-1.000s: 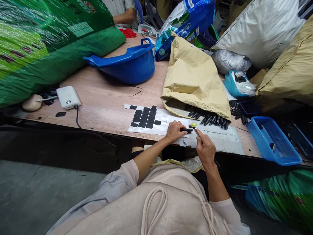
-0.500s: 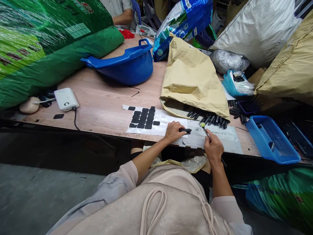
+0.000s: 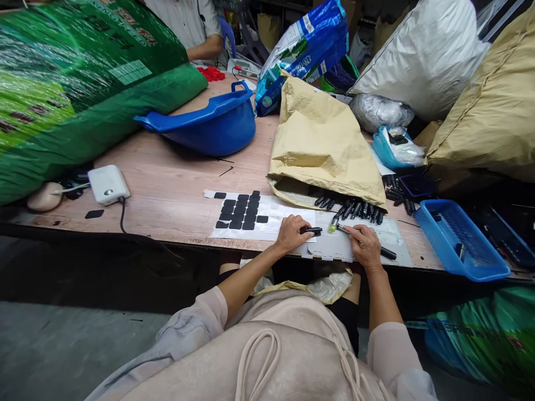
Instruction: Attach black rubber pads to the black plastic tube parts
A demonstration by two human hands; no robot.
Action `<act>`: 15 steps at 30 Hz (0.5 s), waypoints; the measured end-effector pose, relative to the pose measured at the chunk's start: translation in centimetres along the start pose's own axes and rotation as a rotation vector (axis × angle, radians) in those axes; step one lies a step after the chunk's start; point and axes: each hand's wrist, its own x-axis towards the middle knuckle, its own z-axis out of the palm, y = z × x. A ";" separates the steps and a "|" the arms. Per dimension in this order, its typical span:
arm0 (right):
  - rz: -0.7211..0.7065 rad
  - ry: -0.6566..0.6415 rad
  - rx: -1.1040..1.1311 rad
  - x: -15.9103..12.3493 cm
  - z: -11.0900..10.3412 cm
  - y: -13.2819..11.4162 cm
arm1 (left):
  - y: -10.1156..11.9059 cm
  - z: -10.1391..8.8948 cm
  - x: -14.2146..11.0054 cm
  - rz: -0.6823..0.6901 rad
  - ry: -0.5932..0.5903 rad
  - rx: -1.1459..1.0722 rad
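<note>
My left hand (image 3: 290,234) pinches a small black tube-like piece (image 3: 312,230) low over the grey board. In my right hand (image 3: 364,244) is a small hammer; its yellow-green head (image 3: 332,228) points left and its black handle (image 3: 388,254) sticks out to the right. The head is just right of the black piece, apart from it. More black pieces (image 3: 354,209) of the same sort lie at the mouth of the tan sack (image 3: 324,139). Left of my left hand, rounded black pads (image 3: 239,210) sit in rows on a white sheet (image 3: 273,214).
A blue scoop-shaped basin (image 3: 204,128) stands behind the sheet. At right is a blue plastic basket (image 3: 463,239); at left, a white box (image 3: 109,184) with a cable. Big green sacks (image 3: 125,94) fill the far left. Across the table, a person's arm (image 3: 207,47) shows.
My right hand has turned the hammer flatter, bringing its head left and lower towards the black piece, so the handle now shows. The view has shifted slightly. My left hand keeps its grip.
</note>
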 end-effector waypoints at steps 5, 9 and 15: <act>0.027 0.017 0.016 -0.1 0.2 -0.3 | 0.4 -0.2 -5.1 0.314 -0.112 -0.163; 0.037 0.050 0.012 -0.2 0.5 -0.3 | -0.9 1.5 -9.2 0.298 -0.413 -0.129; 0.056 0.052 0.014 -0.4 0.6 -0.6 | -4.8 4.6 -9.9 -0.350 -0.585 0.191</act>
